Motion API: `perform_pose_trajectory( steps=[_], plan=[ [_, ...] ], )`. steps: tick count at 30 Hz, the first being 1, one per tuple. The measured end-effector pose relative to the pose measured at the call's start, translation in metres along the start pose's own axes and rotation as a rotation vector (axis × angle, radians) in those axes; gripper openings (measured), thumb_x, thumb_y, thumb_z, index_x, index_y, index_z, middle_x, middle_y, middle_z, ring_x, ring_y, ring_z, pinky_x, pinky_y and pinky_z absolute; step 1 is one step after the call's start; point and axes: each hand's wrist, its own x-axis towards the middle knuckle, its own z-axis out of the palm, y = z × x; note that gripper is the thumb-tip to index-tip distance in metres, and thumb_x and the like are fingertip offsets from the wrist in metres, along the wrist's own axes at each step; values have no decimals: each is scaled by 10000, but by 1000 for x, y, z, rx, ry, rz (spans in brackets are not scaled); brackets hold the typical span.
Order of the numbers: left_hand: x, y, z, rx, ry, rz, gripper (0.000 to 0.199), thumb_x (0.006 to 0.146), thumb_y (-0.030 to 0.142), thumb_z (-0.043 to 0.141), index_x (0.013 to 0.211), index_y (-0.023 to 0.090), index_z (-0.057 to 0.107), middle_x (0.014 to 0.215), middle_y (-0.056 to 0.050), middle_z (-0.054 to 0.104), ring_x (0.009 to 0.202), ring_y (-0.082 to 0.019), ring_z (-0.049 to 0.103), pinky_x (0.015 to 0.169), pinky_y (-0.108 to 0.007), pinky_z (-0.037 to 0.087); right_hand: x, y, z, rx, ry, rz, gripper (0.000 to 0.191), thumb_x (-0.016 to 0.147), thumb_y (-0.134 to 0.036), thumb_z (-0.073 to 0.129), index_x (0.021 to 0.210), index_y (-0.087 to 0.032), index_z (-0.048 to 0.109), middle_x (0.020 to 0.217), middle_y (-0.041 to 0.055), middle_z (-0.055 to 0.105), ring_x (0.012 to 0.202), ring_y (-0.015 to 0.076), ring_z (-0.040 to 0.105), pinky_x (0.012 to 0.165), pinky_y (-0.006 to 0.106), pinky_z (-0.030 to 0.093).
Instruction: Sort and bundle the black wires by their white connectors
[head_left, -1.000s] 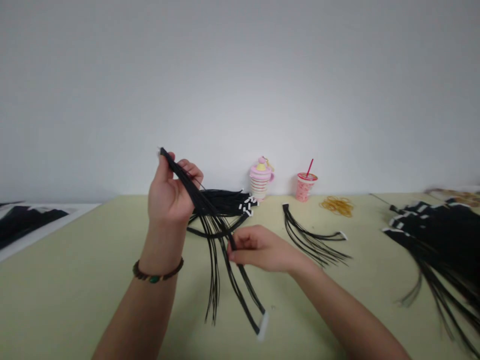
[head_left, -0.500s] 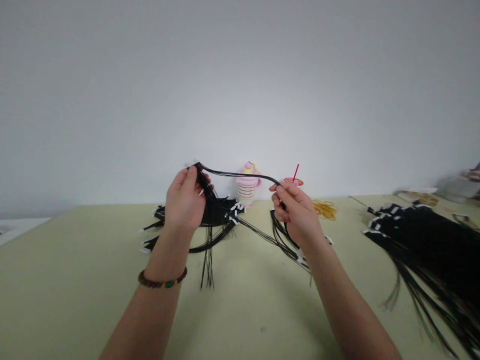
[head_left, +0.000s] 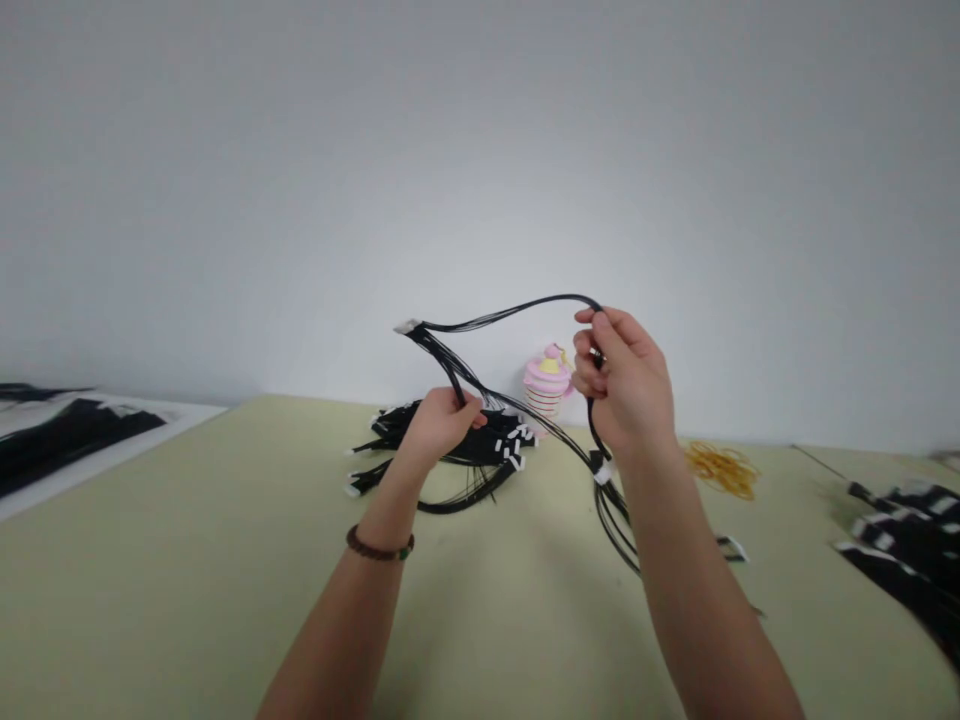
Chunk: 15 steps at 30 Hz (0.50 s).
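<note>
A black wire harness [head_left: 517, 307] with a white connector [head_left: 409, 327] at its left end is stretched between my hands, above the table. My left hand [head_left: 442, 425] is closed round a strand that drops from that connector. Higher up and to the right, my right hand [head_left: 626, 375] pinches the upper strand where it bends downward. Other strands run slanting down to a second white connector [head_left: 601, 473] below my right hand, with loops of wire partly hidden behind my right forearm. Behind my left hand lies a pile of black harnesses [head_left: 491, 445] with white ends.
A pink and white cup-shaped ornament [head_left: 544, 380] stands by the wall. Yellow rubber bands [head_left: 721, 470] lie right of my right hand. More black harnesses [head_left: 919, 540] are at the right edge, and others [head_left: 82, 430] lie on a white surface at far left.
My left hand has moved down from the connector end onto a lower strand. My right hand has risen with its strand. The camera view has turned left, so the far-left surface shows more.
</note>
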Motion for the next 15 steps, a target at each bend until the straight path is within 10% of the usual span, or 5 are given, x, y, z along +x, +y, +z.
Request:
perform_pose_trajectory(
  steps=[5, 9, 15],
  plan=[
    [-6, -2, -5, 36, -251, -111, 334, 805, 356, 492, 615, 95, 575, 537, -88, 576, 526, -187, 553, 519, -260, 398, -11, 16, -20, 14, 196, -36, 145, 751, -287, 572, 820, -166, 534, 580, -52, 405, 360, 12, 232, 345, 141, 135],
    [-20, 19, -13, -555, -573, -41, 324, 851, 339, 453, 671, 104, 585, 460, -21, 455, 507, -157, 514, 511, -237, 398, -22, 40, -25, -14, 170, 8, 193, 749, -329, 582, 845, -168, 536, 564, -56, 392, 363, 20, 237, 349, 146, 140],
    [-7, 38, -1, -1489, 188, -167, 281, 890, 119, 293, 687, 92, 485, 611, -63, 504, 617, -152, 549, 620, -287, 488, -49, 48, -7, -368, -320, 58, 188, 841, -302, 497, 779, -136, 557, 582, -22, 452, 461, 55, 352, 417, 168, 240]
  ],
)
